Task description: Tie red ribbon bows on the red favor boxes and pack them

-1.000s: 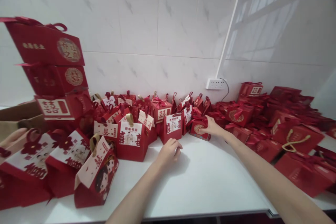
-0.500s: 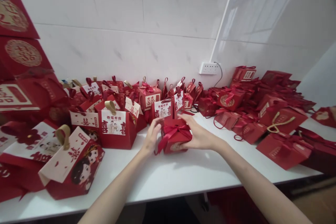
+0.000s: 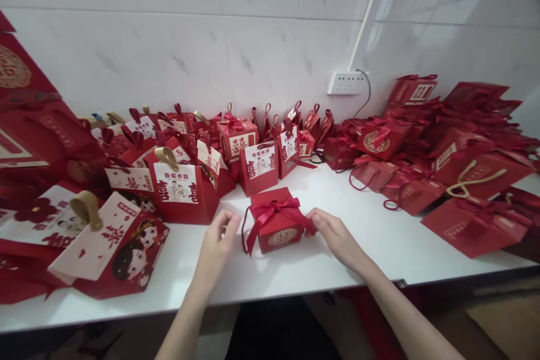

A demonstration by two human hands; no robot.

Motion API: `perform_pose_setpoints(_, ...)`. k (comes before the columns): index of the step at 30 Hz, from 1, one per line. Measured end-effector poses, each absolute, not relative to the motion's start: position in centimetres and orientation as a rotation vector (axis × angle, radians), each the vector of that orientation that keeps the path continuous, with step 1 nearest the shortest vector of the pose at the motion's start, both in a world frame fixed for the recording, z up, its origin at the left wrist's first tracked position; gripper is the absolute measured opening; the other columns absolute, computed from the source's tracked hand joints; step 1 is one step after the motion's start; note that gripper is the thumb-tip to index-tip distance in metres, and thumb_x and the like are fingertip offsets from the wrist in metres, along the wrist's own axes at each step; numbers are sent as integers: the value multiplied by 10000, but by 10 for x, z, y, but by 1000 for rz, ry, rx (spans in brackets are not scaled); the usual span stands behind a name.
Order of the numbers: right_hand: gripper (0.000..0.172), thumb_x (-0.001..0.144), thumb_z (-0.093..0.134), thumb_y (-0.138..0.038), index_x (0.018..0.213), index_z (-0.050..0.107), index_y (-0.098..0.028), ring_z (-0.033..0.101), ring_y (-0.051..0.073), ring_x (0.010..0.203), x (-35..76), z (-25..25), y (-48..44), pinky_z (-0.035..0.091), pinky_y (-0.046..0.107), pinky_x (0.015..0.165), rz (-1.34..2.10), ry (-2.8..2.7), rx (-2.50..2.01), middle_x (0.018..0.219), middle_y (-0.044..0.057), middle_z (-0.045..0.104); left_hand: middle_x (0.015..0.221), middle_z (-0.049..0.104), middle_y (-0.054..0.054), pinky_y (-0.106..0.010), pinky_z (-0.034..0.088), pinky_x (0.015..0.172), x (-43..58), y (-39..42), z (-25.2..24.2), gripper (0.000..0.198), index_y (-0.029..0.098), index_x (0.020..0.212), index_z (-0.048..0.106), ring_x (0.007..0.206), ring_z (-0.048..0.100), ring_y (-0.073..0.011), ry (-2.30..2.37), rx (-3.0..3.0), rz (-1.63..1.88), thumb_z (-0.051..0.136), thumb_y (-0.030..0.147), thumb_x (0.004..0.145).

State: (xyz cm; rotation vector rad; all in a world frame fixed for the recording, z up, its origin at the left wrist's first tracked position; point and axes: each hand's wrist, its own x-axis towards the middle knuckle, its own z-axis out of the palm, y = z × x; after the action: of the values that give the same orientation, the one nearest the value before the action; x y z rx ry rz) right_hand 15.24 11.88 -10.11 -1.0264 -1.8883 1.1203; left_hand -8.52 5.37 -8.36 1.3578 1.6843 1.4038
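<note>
A small red gift box [image 3: 275, 215] sits on the white table in front of me, a gold round emblem on its front. A dark pink ribbon [image 3: 282, 209] is tied in a bow over its top. At the box's right side, my right hand [image 3: 333, 236] is closed, its thumb and finger pinching the ribbon's right tail. My left hand [image 3: 217, 244] is left of the box and apart from it, with fingers loosely bent and nothing visible in them. Between that hand and the box hangs a dark red cord [image 3: 244, 229].
Upright red and white gift boxes [image 3: 181, 194] crowd the left and back of the white table [image 3: 236, 287]. Stacked boxes [image 3: 31, 135] rise at far left. A pile of red boxes [image 3: 476, 225] covers the right. A power socket [image 3: 348, 83] is on the tiled wall.
Both hands have come off the box's sides. My left hand drew back to the left, and my right hand now pinches the ribbon's right tail. The view has shifted.
</note>
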Motion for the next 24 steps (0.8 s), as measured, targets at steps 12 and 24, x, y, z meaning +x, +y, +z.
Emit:
perform_pose_setpoints(12,423,778,534,-588,610,433,-214,385,121,546,135,-91,87,348,253,551,1238,-1697,-999,569,-40,404,579,432,19,-256,344,621,-64,39,-106,340,190,551,442,614,423,-134,1325,1280,1400,488,377,831)
perform_pose_setpoints(24,431,756,581,-572,584,454,-198,437,111,551,151,-82,49,361,250,589,1378,-1665,-954,561,-43,451,581,507,4,-256,375,658,-49,-6,-106,344,169,567,530,629,470,-132,1207,1233,1322,497,368,846)
